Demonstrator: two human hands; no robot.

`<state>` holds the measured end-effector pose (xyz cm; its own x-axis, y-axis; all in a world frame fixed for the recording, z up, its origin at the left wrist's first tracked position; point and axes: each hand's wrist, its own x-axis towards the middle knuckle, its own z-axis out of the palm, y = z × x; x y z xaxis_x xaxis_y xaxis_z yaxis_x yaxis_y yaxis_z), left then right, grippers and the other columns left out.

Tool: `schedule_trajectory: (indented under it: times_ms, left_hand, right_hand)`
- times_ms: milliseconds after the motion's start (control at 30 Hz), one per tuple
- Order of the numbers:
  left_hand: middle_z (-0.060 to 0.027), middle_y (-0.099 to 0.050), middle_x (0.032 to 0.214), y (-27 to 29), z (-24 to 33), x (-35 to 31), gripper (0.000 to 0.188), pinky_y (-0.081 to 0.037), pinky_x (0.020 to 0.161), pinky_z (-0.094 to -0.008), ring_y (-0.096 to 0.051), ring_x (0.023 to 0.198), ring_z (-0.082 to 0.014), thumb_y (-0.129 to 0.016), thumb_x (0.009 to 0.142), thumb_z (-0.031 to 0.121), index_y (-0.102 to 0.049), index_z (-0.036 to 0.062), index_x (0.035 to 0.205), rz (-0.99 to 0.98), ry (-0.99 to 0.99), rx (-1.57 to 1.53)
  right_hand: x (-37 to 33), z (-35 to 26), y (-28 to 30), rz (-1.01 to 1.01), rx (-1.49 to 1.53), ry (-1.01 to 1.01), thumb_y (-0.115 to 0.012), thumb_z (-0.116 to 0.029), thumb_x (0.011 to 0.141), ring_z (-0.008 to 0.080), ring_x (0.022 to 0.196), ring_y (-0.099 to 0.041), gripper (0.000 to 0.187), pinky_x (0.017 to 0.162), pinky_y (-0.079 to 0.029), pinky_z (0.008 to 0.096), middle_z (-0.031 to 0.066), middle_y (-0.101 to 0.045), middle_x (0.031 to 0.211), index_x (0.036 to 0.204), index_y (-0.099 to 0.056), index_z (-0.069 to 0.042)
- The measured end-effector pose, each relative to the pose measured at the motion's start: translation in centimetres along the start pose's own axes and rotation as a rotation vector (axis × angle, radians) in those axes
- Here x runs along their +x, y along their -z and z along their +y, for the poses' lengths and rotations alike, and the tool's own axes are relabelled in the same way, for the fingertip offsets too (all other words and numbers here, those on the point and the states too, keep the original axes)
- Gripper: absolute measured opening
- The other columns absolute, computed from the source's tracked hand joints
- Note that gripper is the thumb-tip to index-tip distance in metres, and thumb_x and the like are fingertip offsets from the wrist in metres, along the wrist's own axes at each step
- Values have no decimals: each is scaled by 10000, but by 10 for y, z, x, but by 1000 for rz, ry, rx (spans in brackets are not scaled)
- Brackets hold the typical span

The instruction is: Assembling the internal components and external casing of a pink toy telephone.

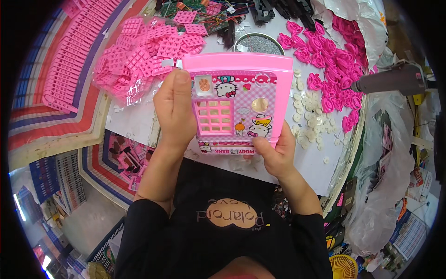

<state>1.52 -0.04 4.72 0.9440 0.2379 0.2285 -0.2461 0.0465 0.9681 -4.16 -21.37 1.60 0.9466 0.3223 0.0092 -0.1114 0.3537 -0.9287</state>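
Observation:
Both hands hold up a pink plastic toy panel (242, 120), its decorated face toward me. A sticker with checks and cartoon cats covers that face, around a square grid of openings, a round hole and a small square with a fingerprint picture. My left hand (175, 109) is closed on the panel's left edge, the thumb near its upper corner. At the lower right corner, my right hand (279, 153) grips the panel with the thumb on its face. The fingers behind it are mostly hidden.
Pink keypad grids (153, 49) fill a clear bag on the left. Beyond the panel stands a round tin (259, 43) of small metal pieces. Pink dial-like parts (325, 60) and white discs (306, 111) lie right, beside a dark tool (390, 80). Circuit boards (195, 14) sit at the back.

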Motion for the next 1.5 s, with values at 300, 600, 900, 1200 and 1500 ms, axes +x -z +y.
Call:
schedule_trajectory:
  times_ms: [300, 600, 900, 1200, 1500]
  left_hand:
    - [-115, -655, 947, 36, 5, 23, 362, -523, 746, -392, -649, 828, -338, -774, 773, 220, -663, 40, 1067, -670, -654, 440]
    - [-164, -562, 1323, 57, -36, -32, 531, -428, 1049, -506, -496, 1284, -393, -686, 654, 94, -656, 95, 1185, -934, -379, 709]
    - [-146, -533, 1387, 28, -26, -31, 554, -302, 1123, -549, -442, 1348, -369, -715, 711, 231, -610, 112, 1242, -947, -410, 790]
    - [-135, -546, 1370, 24, -38, -45, 553, -318, 1105, -545, -454, 1332, -364, -778, 710, 291, -616, 100, 1203, -999, -381, 845]
    - [-154, -598, 1243, 17, -29, -45, 464, -444, 994, -477, -555, 1199, -317, -741, 766, 197, -618, 92, 1201, -861, -418, 707]
  right_hand:
    - [67, -17, 73, -150, -1152, 438, -713, -123, 794, 289, 1067, -624, 419, 923, -495, 382, 107, -670, 1204, 1205, -651, -68]
    - [49, 4, 72, -219, -1378, 320, -699, -375, 792, 448, 1296, -419, 644, 1066, -403, 508, 220, -441, 1467, 1366, -559, -119]
    - [34, 9, 52, -144, -1505, 190, -694, -285, 850, 445, 1299, -395, 564, 1083, -370, 498, 221, -438, 1448, 1367, -547, -116]
    - [87, -4, 111, 184, -1562, 159, -717, -194, 840, 247, 722, -659, 247, 648, -527, 370, 106, -692, 913, 1052, -717, -68]
    - [86, -2, 100, 144, -1412, 108, -705, -82, 816, 222, 717, -640, 251, 651, -520, 328, 104, -674, 897, 1066, -701, -50]
